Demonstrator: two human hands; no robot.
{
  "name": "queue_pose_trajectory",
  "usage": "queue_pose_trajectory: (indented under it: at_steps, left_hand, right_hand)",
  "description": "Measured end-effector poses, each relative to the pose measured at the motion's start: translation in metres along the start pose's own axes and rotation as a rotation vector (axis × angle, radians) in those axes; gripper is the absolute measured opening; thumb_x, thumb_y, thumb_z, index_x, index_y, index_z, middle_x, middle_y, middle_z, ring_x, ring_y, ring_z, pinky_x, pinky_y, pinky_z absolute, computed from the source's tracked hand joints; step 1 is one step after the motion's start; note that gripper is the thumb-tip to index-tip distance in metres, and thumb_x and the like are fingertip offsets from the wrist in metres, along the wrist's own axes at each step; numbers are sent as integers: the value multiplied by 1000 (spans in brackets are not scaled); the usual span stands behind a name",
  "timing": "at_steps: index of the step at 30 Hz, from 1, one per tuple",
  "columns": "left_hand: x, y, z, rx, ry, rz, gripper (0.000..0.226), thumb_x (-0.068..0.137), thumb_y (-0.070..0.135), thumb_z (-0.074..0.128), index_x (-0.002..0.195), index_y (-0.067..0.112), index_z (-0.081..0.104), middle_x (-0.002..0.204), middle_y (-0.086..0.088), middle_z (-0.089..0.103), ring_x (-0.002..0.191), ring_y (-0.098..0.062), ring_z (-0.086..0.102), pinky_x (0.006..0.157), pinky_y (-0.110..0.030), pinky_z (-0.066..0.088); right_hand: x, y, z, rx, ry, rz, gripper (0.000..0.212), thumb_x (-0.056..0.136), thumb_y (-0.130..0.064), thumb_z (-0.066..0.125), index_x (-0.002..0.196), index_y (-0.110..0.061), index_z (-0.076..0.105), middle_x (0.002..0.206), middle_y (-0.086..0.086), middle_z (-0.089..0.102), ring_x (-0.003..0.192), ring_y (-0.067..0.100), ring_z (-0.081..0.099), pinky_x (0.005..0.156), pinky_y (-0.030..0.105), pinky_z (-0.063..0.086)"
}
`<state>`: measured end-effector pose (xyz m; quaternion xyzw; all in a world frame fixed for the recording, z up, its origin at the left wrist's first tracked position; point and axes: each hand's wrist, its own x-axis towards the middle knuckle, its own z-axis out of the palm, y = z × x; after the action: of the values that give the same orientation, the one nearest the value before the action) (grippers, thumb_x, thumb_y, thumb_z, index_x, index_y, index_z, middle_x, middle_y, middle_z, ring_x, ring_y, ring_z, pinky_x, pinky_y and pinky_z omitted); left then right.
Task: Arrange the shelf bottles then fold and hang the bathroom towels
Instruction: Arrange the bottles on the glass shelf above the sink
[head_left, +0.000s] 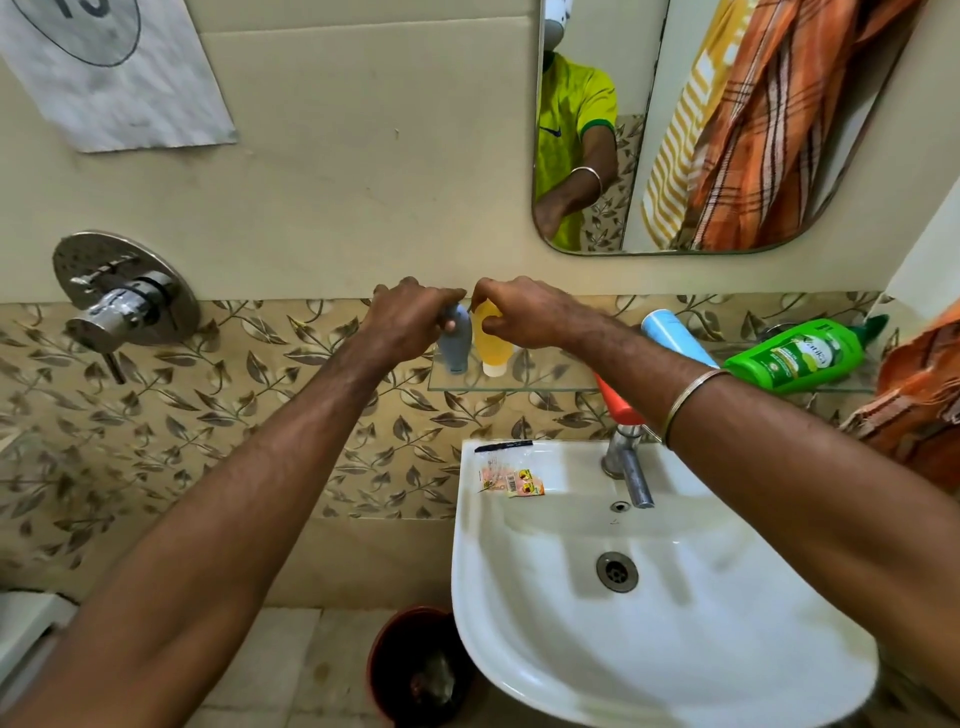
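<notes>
Early days: I've got two bottles going upright at the left end of the glass shelf (545, 387), and the green bottle (795, 356) and the blue tube (675, 335) lie tipped over toward its right end. My left hand (410, 317) curls its fingers round the grey bottle (456, 345); my right hand (524, 314) pinches the yellow bottle (493, 345) near its top, the two touching. The orange towel (914, 405) at the right isn't folded yet

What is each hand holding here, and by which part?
Left hand grips the grey bottle by its top end. Right hand grips the yellow bottle by its top end. Both stand on the glass shelf.
</notes>
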<state>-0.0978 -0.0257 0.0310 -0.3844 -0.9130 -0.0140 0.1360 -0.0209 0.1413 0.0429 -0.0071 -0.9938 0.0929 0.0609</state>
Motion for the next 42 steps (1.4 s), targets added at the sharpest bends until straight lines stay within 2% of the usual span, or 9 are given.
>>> queue_pose_trajectory:
  at_steps: [6, 9, 13, 17, 21, 24, 29, 35, 42]
  left_hand:
    - [-5, 4, -8, -60, -50, -51, 77, 95, 26, 66, 157, 24, 22, 142, -15, 57, 131, -36, 49, 100, -52, 42]
    - [-12, 17, -15, -5, 218, -16, 85, 84, 17, 68, 156, 20, 23, 155, -14, 40, 143, -34, 35, 103, -57, 37]
    - [-20, 59, -9, 50, 575, 228, 77, 71, 16, 68, 145, 16, 45, 142, -10, 54, 133, -30, 45, 104, -53, 35]
    - [-19, 118, 21, 87, 401, 481, 86, 67, 27, 81, 145, 17, 47, 144, -15, 55, 132, -34, 50, 104, -55, 41]
    - [-19, 161, 49, 125, 168, 509, 98, 60, 42, 90, 144, 18, 45, 140, -17, 57, 127, -36, 54, 96, -54, 49]
    - [-20, 178, 57, 96, 124, 502, 80, 65, 33, 89, 136, 17, 56, 133, -18, 62, 121, -38, 60, 89, -49, 53]
    - [-21, 179, 52, 56, 169, 564, 62, 63, 27, 93, 119, 13, 68, 114, -21, 72, 98, -38, 71, 82, -49, 58]
    - [-20, 165, 29, -82, 341, 539, 56, 78, 20, 83, 126, 0, 62, 112, -27, 71, 89, -41, 72, 70, -46, 60]
    - [-1, 136, -13, -415, 401, 338, 46, 87, 12, 71, 129, 3, 55, 104, -22, 73, 87, -35, 70, 72, -47, 59]
  right_hand:
    - [-3, 5, -4, -6, -8, 13, 56, 96, -46, 60, 146, -28, 40, 128, 9, 64, 105, 25, 62, 80, 38, 52]
    - [-13, 19, -20, 36, 57, 27, 64, 94, -63, 56, 146, -28, 42, 129, 4, 67, 112, 23, 64, 89, 42, 54]
    - [-35, 54, -46, 58, 165, 71, 47, 97, -61, 53, 131, -30, 58, 119, -3, 72, 105, 19, 67, 82, 36, 51]
    - [-63, 100, -63, -40, 183, 152, 19, 94, -29, 62, 110, -31, 71, 107, -2, 76, 102, 23, 69, 81, 36, 53]
    - [-97, 138, -64, -74, 114, 221, 44, 84, 4, 56, 110, -27, 74, 103, 1, 76, 93, 21, 69, 81, 36, 56]
    - [-119, 162, -55, -158, 47, 197, 59, 81, 7, 60, 123, -34, 69, 114, 4, 74, 97, 25, 67, 81, 37, 55]
    - [-143, 184, -40, -242, -75, 154, 84, 80, 11, 56, 143, -44, 52, 144, 2, 61, 117, 27, 64, 83, 33, 51]
    - [-143, 186, -32, -116, -123, 97, 77, 82, 11, 59, 139, -41, 57, 157, -3, 47, 132, 23, 57, 111, 50, 45]
    - [-150, 181, -30, -113, -205, 120, 76, 84, 13, 52, 138, -41, 59, 166, -7, 28, 144, 25, 41, 114, 47, 35]
